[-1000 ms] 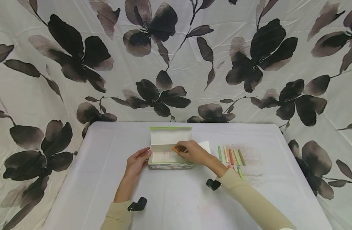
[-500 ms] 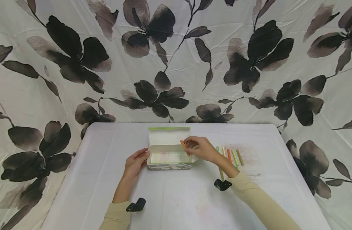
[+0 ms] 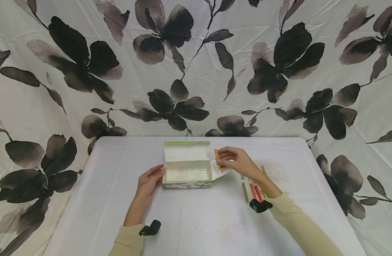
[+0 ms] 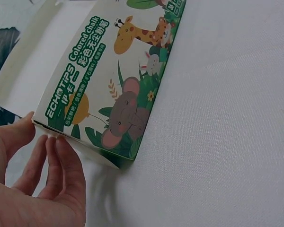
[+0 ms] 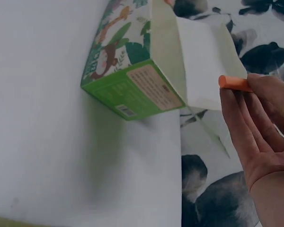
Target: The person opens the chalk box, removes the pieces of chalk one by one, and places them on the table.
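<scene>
An open-lidded colored chalk box (image 3: 187, 185) stands on the white table. Giraffe and elephant drawings cover its front in the left wrist view. My left hand (image 3: 150, 180) holds its left end, with thumb and fingertips at the corner by the end flap. To the right of the box, my right hand (image 3: 235, 159) pinches an orange chalk stick (image 5: 234, 83) between thumb and fingers, raised over the right side flap (image 3: 220, 171). Some colored dust marks the box's pale inside (image 3: 187, 174); no sticks show there.
Several chalk sticks lie on the table right of the box, among them an olive stick (image 3: 245, 192) and a red stick (image 3: 258, 193). My right forearm partly hides them. Chalk dust smudges the white tablecloth (image 3: 196, 220). A floral curtain (image 3: 183, 71) hangs behind.
The right hand has lifted the orange chalk stick out of the box and moved right with it, over the side flap. The left hand stays at the box's left end.
</scene>
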### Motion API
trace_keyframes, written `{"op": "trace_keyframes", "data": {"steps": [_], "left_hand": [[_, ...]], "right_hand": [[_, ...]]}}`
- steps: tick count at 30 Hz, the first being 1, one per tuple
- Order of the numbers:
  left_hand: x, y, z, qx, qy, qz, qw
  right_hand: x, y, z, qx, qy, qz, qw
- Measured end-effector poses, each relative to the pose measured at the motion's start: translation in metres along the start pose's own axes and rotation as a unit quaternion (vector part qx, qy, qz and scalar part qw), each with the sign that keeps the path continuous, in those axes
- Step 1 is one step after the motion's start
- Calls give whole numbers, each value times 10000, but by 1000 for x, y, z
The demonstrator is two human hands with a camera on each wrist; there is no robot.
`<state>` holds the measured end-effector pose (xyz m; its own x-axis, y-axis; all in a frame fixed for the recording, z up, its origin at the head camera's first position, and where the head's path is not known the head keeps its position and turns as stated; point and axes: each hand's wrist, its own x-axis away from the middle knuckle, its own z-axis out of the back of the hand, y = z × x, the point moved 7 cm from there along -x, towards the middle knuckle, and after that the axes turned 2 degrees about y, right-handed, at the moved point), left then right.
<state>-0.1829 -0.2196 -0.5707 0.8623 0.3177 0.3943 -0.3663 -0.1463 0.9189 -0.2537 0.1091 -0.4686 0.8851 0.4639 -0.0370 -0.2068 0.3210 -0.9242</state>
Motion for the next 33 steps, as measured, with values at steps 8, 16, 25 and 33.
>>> {"op": "trace_keyframes", "data": {"steps": [8, 16, 25, 33], "left_hand": [[2, 2, -1, -52, -7, 54, 10000], [2, 2, -1, -3, -1, 50, 10000], [1, 0, 0, -50, -11, 113, 9999], [-2, 0, 0, -221, 13, 98, 9997]], "right_hand": [[16, 10, 22, -278, 113, -215, 9993], [36, 27, 47, -420, 386, -359, 9977], [65, 52, 75, -288, 662, -580, 9957], [91, 74, 88, 71, 864, -907, 9921]]}}
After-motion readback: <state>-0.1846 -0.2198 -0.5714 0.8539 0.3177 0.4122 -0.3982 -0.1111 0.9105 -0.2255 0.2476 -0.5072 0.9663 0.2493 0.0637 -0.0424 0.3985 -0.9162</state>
